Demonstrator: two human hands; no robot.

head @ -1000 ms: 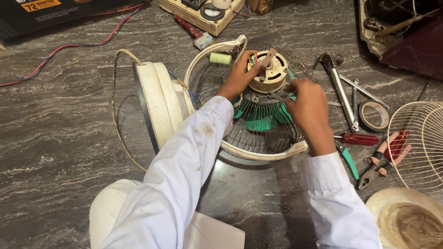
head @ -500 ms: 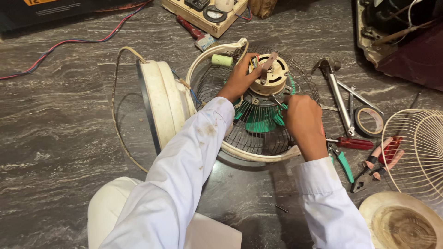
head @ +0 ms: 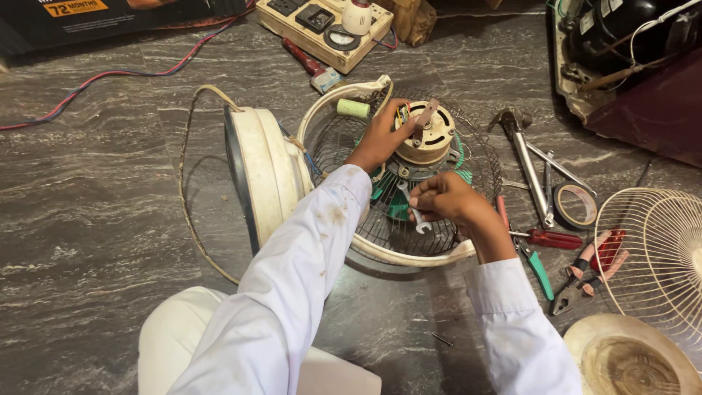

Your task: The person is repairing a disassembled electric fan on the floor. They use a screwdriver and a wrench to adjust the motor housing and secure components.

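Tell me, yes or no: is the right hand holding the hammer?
No. The right hand grips a small spanner at the fan motor; the hammer lies apart on the floor.

Dark grey veined stone floor [head: 95, 212]

Left hand [head: 376, 139] extended forward, fingers curled; right hand [head: 446, 201] fisted, pinch grip, wrist bent.

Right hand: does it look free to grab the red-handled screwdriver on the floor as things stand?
Probably not straight away. The red-handled screwdriver lies bare on the floor just beside the right hand, nothing over it, but the fingers are shut on a small spanner, so they would have to let go of it first.
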